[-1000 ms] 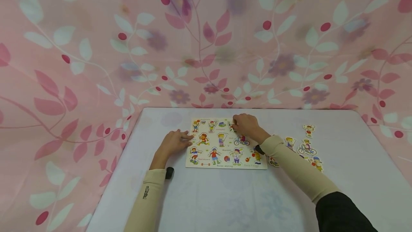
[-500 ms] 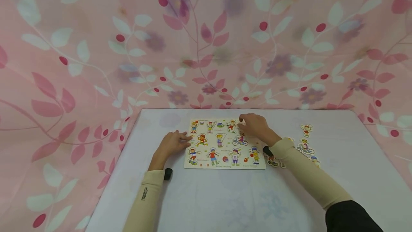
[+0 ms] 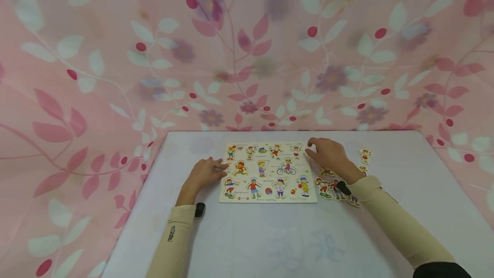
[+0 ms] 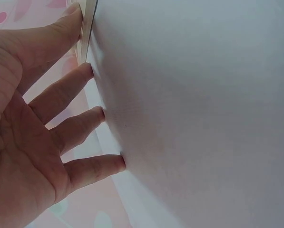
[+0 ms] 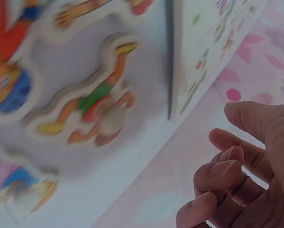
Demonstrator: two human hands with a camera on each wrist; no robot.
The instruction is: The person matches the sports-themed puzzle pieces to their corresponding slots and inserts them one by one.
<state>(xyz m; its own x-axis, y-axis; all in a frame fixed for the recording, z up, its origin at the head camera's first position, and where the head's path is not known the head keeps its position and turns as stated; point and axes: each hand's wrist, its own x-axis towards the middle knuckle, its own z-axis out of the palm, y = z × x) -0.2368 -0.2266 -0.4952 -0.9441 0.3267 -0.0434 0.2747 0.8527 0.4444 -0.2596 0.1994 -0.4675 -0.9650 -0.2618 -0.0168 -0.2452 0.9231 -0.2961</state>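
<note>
Farther right than half a second ago, the bare right hand (image 3: 331, 154) has cleared the thin, cream rectangular board (image 3: 272, 172) with its colourful child figures; a small red-and-white figure (image 3: 296, 151) now shows at the board's far right corner. Seen from the head, the board lies near the far edge of the white-clothed table (image 3: 262, 239). At its left edge the bare left hand (image 3: 204, 172) stays put, fingers outstretched. Flat, colourful cut-out pieces (image 3: 324, 188) lie scattered beside the board's right edge, some partly hidden by the right hand and beige sleeve (image 3: 405, 222); one red-and-white cut-out (image 3: 364, 155) sits off towards the table's far right corner.

From the left wrist, the thumb (image 4: 51, 38) touches the board's pale side; the other fingers (image 4: 80, 127) are spread, gripping nothing.

From the right wrist, that hand is empty, fingers loosely bent. One cut-out with green shorts and yellow shoes (image 5: 92, 104) lies near the board's edge, apart from it.
</note>
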